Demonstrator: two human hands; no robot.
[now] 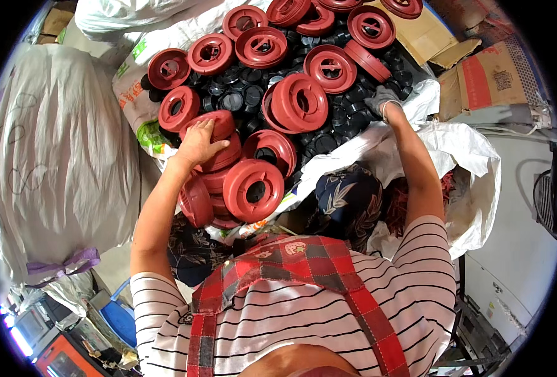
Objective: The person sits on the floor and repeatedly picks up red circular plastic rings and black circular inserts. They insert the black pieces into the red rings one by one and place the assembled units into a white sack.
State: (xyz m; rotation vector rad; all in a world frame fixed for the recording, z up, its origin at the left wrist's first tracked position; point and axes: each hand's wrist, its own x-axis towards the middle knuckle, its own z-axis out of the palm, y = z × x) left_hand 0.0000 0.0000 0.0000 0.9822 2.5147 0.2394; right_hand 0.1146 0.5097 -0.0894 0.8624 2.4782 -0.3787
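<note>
My left hand (203, 146) is bare and grips the side of a red plastic ring (217, 120) on a stack at the left of the heap, its thumb held apart from the fingers. Below it, more red rings lean together, and a broad one (233, 190) faces up with a round hole. My right hand (384, 102), in a grey glove, reaches into the black plastic caps (347, 119) at the heap's right edge. Its fingers look curled among the caps; what they hold, if anything, is hard to make out. Several other red rings (300, 102) lie over the caps.
White sacking (338, 154) lies under and around the heap. A bulky white sack (58, 151) tied with purple stands at left. Cardboard boxes (489, 78) are at the far right. An opened white sack (476, 188) with red pieces sits by my right arm; a blue chair (118, 317) is lower left.
</note>
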